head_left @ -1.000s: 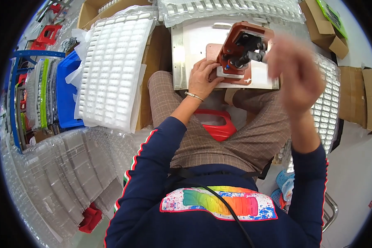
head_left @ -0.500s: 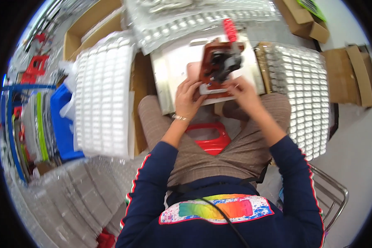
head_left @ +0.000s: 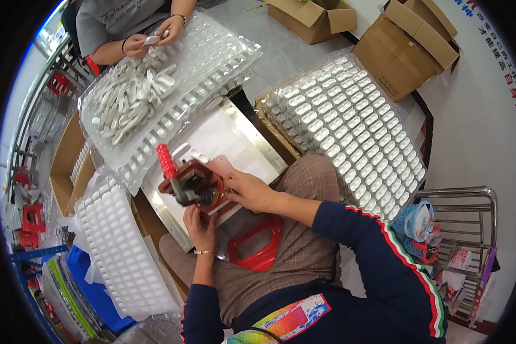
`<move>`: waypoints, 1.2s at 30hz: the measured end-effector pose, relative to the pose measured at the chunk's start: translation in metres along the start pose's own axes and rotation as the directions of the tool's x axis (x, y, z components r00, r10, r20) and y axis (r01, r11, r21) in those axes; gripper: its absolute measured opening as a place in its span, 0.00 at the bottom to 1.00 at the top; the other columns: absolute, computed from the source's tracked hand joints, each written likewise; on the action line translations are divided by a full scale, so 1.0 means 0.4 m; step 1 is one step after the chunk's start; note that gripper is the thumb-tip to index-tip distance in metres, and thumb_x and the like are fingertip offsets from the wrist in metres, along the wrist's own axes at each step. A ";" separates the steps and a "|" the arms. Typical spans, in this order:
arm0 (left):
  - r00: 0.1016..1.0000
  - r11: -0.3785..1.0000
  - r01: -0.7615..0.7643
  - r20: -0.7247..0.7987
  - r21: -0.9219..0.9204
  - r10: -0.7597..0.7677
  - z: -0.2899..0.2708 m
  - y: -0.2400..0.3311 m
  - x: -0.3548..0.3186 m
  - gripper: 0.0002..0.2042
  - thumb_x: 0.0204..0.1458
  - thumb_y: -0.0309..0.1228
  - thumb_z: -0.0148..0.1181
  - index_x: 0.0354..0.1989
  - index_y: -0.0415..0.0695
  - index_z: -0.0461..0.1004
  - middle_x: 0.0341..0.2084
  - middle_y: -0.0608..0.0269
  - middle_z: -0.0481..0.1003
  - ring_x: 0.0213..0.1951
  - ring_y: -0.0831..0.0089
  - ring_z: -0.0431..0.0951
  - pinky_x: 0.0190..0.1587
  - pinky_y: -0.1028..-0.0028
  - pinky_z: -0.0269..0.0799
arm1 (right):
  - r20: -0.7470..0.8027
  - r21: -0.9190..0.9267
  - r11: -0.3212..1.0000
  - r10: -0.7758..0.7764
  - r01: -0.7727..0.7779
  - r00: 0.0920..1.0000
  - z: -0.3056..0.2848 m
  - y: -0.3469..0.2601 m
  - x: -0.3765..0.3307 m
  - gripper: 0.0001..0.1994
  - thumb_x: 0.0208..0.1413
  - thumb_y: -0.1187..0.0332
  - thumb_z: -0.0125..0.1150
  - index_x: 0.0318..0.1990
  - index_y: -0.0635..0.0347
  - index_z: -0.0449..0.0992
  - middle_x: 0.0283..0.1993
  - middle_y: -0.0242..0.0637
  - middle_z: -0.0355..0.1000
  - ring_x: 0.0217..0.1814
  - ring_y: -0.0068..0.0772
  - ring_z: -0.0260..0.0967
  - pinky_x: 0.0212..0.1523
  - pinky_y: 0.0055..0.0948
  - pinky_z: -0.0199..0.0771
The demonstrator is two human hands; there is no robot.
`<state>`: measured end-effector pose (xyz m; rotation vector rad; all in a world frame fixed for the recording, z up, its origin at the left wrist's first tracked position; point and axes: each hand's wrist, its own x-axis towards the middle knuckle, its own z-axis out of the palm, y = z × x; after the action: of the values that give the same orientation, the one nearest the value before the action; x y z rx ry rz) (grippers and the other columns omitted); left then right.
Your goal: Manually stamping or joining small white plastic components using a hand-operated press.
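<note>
On a white board with metal edges (head_left: 243,129) stands a small brown hand press (head_left: 195,186) with a dark clamp and a red grip (head_left: 165,161). My left hand (head_left: 200,232) is at its near edge, fingers bent together against the base; what they pinch is hidden. My right hand (head_left: 249,192) reaches in from the right, its bent fingertips at the base's right side, over something I cannot make out. Behind the press, a white oval piece (head_left: 199,155) lies on the board. A pinkish flat plate (head_left: 221,164) shows beside my right fingers.
Trays of white oval pieces (head_left: 350,126) stand at right, a white moulded tray (head_left: 117,241) at left. Beyond, loose white pieces (head_left: 129,106) lie on a plastic-covered tray, where a co-worker's hands (head_left: 155,40) hold one. A red stool (head_left: 261,249) sits between my knees.
The view has swung to the right, so the press sits further left and the co-worker shows. Both my hands stay at the press base.
</note>
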<state>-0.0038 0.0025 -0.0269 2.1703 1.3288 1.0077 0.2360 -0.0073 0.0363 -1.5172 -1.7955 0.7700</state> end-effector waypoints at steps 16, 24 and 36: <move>0.985 0.987 0.141 0.091 0.076 -0.148 -0.011 0.038 -0.010 0.15 0.44 0.28 0.72 0.41 0.38 0.79 0.42 0.50 0.78 0.43 0.53 0.78 0.48 0.62 0.74 | -0.674 -0.492 0.619 0.174 -0.612 0.718 -1.032 0.617 -0.110 0.05 0.56 0.68 0.62 0.39 0.55 0.79 0.41 0.34 0.76 0.46 0.38 0.72 0.48 0.35 0.70; 0.945 0.975 0.217 0.243 0.042 -0.221 0.000 -0.079 -0.094 0.27 0.49 0.25 0.69 0.57 0.32 0.67 0.52 0.52 0.72 0.51 0.64 0.74 0.53 0.68 0.71 | -0.509 -0.787 0.333 0.128 -0.520 0.851 -1.077 0.703 -0.025 0.05 0.56 0.71 0.57 0.38 0.52 0.79 0.44 0.31 0.72 0.52 0.36 0.68 0.53 0.37 0.67; 0.847 0.889 0.339 0.311 0.308 -0.431 -0.038 -0.030 -0.096 0.16 0.54 0.36 0.64 0.49 0.43 0.79 0.39 0.53 0.82 0.35 0.66 0.83 0.40 0.69 0.76 | -0.498 -0.720 0.516 0.082 -0.464 0.863 -0.948 0.958 -0.089 0.27 0.65 0.59 0.49 0.66 0.68 0.61 0.71 0.53 0.56 0.76 0.51 0.47 0.74 0.42 0.43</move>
<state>-0.0334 -0.0262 -0.0388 1.9961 1.6692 0.2678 0.7704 0.0260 -0.0359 -2.4032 -1.6415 -0.4024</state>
